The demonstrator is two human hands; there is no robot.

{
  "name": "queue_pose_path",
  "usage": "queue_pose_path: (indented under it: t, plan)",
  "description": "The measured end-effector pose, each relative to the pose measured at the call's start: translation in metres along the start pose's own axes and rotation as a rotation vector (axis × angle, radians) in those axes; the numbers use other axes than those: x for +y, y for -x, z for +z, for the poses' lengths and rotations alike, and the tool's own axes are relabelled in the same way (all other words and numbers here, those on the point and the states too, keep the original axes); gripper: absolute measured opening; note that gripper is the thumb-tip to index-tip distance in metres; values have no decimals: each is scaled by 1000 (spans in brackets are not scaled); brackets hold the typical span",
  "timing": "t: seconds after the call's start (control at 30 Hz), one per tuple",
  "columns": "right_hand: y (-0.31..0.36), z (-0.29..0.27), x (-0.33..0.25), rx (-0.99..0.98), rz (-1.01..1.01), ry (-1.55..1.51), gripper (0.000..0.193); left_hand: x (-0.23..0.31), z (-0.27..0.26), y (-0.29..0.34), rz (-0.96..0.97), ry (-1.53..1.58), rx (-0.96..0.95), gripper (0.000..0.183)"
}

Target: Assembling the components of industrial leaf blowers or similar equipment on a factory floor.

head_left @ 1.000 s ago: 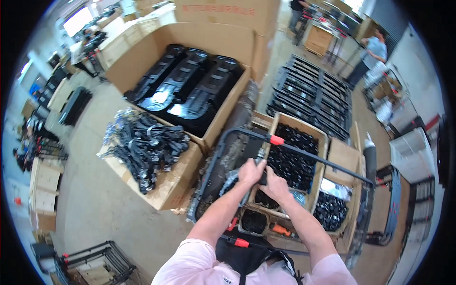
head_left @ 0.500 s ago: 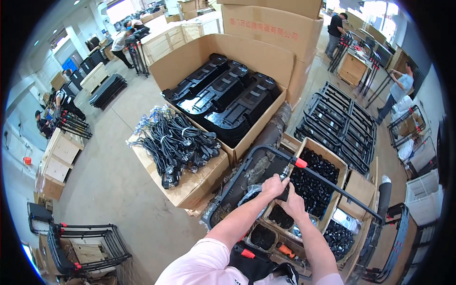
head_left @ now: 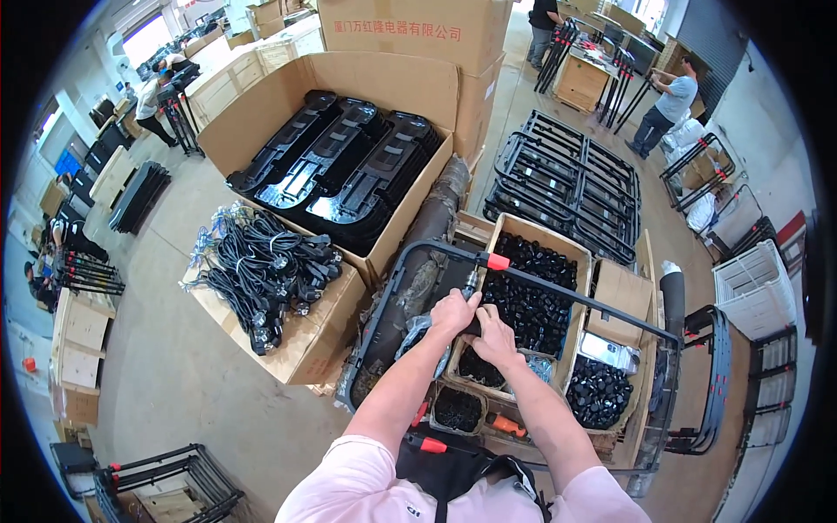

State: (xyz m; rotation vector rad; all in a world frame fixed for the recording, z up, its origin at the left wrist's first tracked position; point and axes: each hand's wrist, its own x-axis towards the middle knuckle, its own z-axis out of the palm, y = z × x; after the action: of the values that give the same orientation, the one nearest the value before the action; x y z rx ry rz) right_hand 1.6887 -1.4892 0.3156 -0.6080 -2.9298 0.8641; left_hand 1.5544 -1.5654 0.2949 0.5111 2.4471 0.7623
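Both my hands are closed around a power driver with a silver chuck (head_left: 472,282); its dark body is mostly hidden by my fingers. My left hand (head_left: 453,312) grips it just behind the chuck, and my right hand (head_left: 494,336) wraps its rear part. The chuck end points away from me, close to a red piece (head_left: 494,261) on a black tubular frame (head_left: 571,299). That frame lies across parts bins in front of me. Beyond and right of my hands is a carton of small black plastic parts (head_left: 536,301). Whether the driver touches the frame cannot be made out.
A bundle of black plug cables (head_left: 270,270) lies on a carton at left. Behind it, a large open carton (head_left: 418,222) holds black moulded panels. More black frames (head_left: 567,187) are stacked far right. An orange-and-black tool (head_left: 506,424) lies near me. People work in the background.
My view has turned to the right, so the surroundings appear farther left. Both hands stay closed on the driver beside the frame's red piece.
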Motion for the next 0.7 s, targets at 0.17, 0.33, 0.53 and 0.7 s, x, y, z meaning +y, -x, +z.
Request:
queue_pose_path:
  t: [0.17, 0.33, 0.53, 0.7]
  plan:
    - [7, 5, 0, 22, -23, 14, 61, -4, 1, 7, 13, 4, -4, 77]
    - [10, 9, -2, 9, -13, 24, 60, -12, 2, 8, 33, 15, 6, 77]
    - [14, 12, -2, 2, -3, 32, 61, -14, 4, 12, 34, 33, 15, 77]
    - [17, 10, -7, 6, -17, 27, 59, -17, 2, 14, 37, 49, 30, 76]
